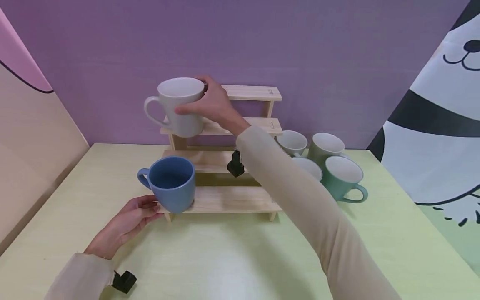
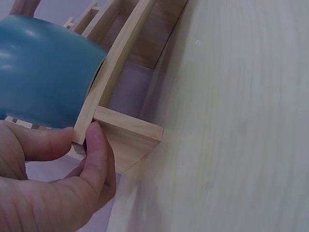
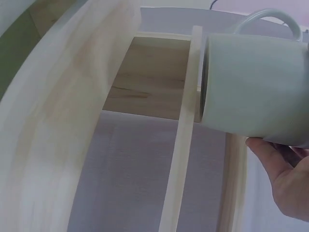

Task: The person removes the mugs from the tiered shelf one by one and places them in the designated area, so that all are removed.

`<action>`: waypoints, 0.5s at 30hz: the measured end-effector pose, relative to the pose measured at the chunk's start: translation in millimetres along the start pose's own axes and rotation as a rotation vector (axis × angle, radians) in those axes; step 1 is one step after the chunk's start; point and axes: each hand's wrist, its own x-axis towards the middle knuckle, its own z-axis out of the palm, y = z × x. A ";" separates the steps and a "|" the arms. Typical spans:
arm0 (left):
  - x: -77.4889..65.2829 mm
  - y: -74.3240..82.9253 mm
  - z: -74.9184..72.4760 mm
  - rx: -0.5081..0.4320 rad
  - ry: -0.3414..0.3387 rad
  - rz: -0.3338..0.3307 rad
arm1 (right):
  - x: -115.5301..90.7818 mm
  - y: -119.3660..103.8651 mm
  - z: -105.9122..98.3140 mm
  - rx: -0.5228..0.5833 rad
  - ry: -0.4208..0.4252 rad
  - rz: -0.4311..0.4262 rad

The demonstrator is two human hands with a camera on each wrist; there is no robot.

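In the head view my right hand (image 1: 215,104) grips a white mug (image 1: 183,114) around its side, its handle pointing left. The mug overlaps the left end of the upper steps of a wooden tiered rack (image 1: 232,200). The right wrist view shows that mug (image 3: 256,87) near a thin board edge, with my fingers on its lower side. My left hand (image 1: 129,225) pinches the left end of the rack's lowest board between thumb and fingers, plain in the left wrist view. A blue mug (image 1: 172,187) stands on that board's left end, handle to the left, close above my left fingers.
Right of the rack, several mugs stand close together on the pale table (image 1: 56,233), among them a green one (image 1: 341,179) with its handle to the right. My right forearm partly covers this group and the rack. A purple wall (image 1: 318,62) rises behind.
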 end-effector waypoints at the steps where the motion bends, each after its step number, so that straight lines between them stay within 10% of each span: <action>1: 1.1 0.1 0.1 0.004 -0.001 -0.001 | -1.6 0.4 -2.7 0.002 0.001 0.003; 15: 5.4 1.2 -11.9 0.000 -0.024 -0.021 | -16.8 7.5 -23.7 -0.009 0.024 0.032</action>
